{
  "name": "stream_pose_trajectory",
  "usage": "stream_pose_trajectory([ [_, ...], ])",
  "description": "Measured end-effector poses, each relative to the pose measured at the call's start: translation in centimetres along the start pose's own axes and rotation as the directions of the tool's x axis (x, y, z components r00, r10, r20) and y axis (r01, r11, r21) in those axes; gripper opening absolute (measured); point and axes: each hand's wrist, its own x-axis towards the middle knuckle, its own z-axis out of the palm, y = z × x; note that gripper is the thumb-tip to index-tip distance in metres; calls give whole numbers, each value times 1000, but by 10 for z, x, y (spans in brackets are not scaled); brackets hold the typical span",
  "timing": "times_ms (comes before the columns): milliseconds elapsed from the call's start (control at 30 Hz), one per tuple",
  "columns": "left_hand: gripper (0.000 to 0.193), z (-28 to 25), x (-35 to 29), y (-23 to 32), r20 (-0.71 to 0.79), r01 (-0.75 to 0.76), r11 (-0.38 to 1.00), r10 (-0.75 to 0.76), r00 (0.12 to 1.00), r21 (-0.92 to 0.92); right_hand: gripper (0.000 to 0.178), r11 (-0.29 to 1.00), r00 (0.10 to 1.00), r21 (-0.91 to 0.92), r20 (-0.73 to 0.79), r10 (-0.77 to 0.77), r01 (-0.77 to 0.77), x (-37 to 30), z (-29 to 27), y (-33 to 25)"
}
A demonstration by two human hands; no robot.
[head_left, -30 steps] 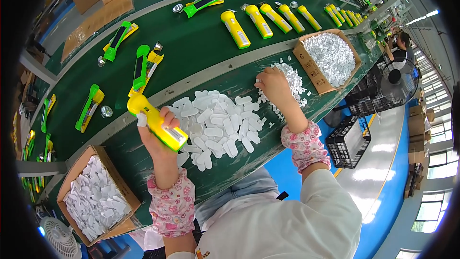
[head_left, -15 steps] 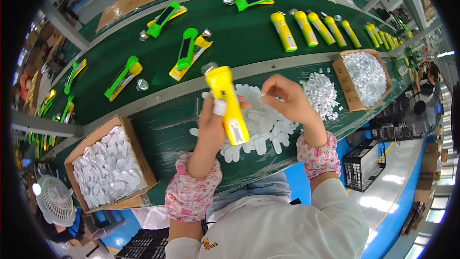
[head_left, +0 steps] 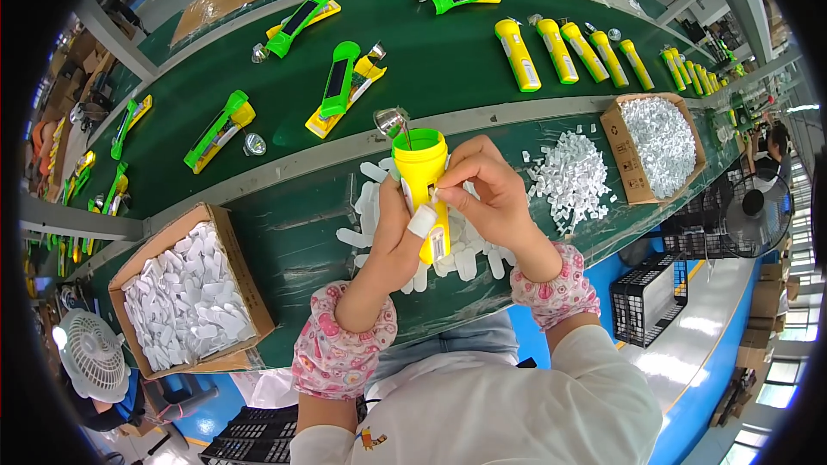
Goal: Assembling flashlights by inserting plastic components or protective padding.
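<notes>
A yellow flashlight body stands nearly upright in my left hand, fingers wrapped round its left side. Its wide mouth is uncovered, and a silver reflector hangs by a wire at the rim. White wrapping covers my left thumb. My right hand pinches at a small slot on the flashlight's side; a small white piece shows partly between thumb and forefinger. Beneath both hands lies a spread of flat white oval pieces, and right of them a heap of small white parts.
A carton of flat white pieces stands left, a carton of small parts right. Across a metal rail, the green belt carries green-and-yellow flashlight halves and a row of yellow flashlights. A fan is at lower left.
The flashlight has tilted, so its open mouth now shows. My right hand has moved left from beside it onto its side slot. Items on the belt have shifted slightly.
</notes>
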Motion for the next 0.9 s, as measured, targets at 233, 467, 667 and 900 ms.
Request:
stream_pose_trajectory([
  [233, 43, 1, -5, -17, -56, -103, 938, 129, 990, 332, 55, 975, 975, -32, 5, 220, -220, -6, 4, 4],
  [467, 41, 10, 2, -4, -136, 86, 963, -123, 983, -254, 54, 944, 958, 167, 10, 286, -283, -8, 7, 24],
  [667, 33, -3, 8, -5, -221, 39, 947, -114, 969, -320, 67, 930, 914, -230, 224, 339, -288, -7, 7, -18],
  [900, 37, -6, 50, 6, -215, 62, 987, -94, 972, -148, 92, 859, 817, -201, 268, 510, -471, 1, -7, 4],
])
